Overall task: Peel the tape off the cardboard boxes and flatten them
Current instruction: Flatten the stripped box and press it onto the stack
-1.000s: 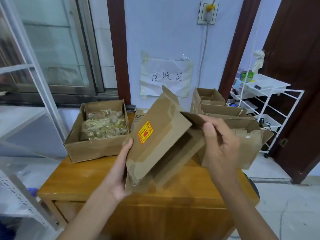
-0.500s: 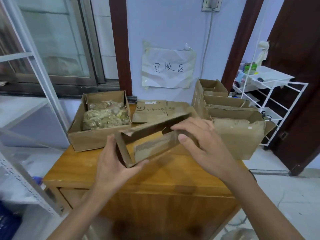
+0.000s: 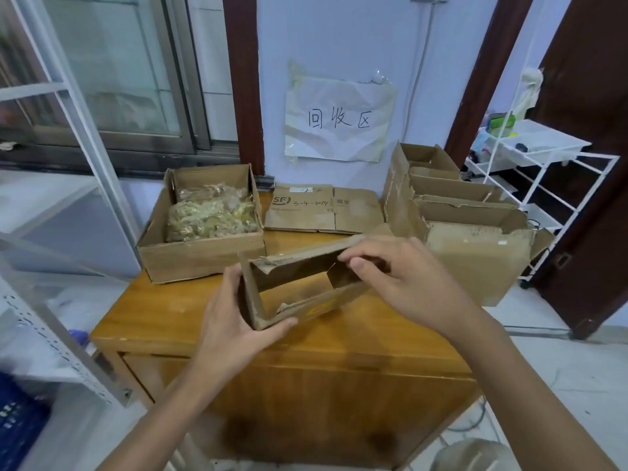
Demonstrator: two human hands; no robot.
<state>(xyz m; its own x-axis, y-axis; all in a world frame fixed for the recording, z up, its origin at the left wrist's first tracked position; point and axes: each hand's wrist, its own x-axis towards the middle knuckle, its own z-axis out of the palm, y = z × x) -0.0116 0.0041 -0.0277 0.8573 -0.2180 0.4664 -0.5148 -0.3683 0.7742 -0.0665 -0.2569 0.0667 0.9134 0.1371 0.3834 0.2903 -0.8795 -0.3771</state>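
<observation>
Since a moment ago the small cardboard box [image 3: 299,287] is lying lower, its open side turned up, just above the wooden tabletop [image 3: 163,314]. Left hand [image 3: 234,321] is gripping its near left corner, thumb curled beneath; right hand [image 3: 404,280] is pinching the far wall's torn edge. Beyond are sitting a box of peeled tape [image 3: 204,229], flattened cardboard [image 3: 323,212] and stacked open boxes [image 3: 469,226].

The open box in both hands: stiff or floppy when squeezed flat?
Probably floppy: the small box is open through, its edges torn. Likely light, since the left hand and right hand hold it above the table by fingertips.
</observation>
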